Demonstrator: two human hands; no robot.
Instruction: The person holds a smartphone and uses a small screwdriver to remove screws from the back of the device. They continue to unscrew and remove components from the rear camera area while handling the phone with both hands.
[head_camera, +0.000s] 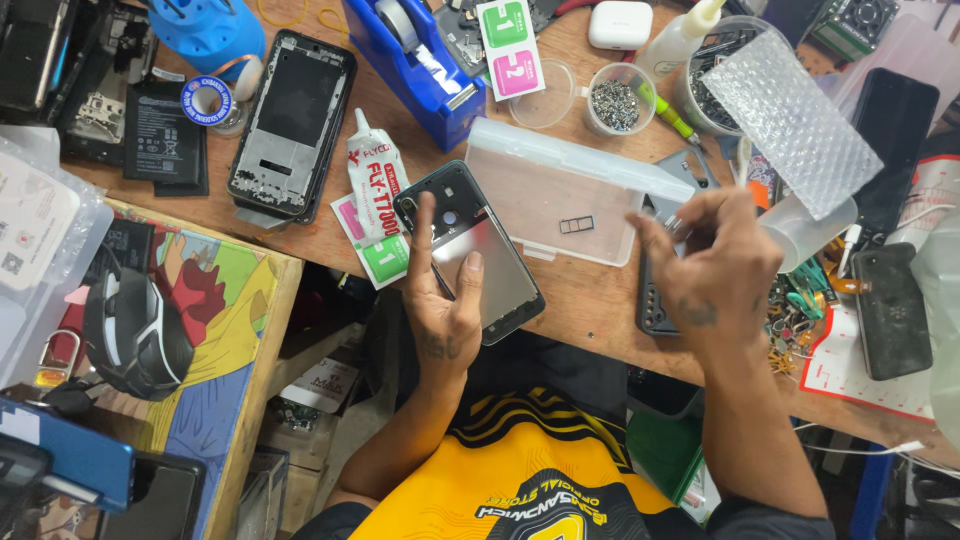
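Observation:
My left hand (440, 300) holds a dark phone back housing (480, 255) from beneath, thumb and forefinger along its edges, over the near edge of the wooden bench (590, 290). The housing lies tilted with its inner side up and a camera opening at its far end. My right hand (715, 265) hovers to the right, fingertips pinched on a small shiny metal part I cannot make out. Below that hand lies another dark phone frame (652, 305). A clear plastic lid (550, 190) with a small SIM tray on it sits between the two hands.
A glue tube (375, 180) and a stripped phone frame (292, 125) lie left of the housing. A blue tape dispenser (420, 60), screw cups (614, 100) and bubble wrap (790, 115) fill the back. Black phones (890, 310) rest at the right, a colourful box (200, 330) left.

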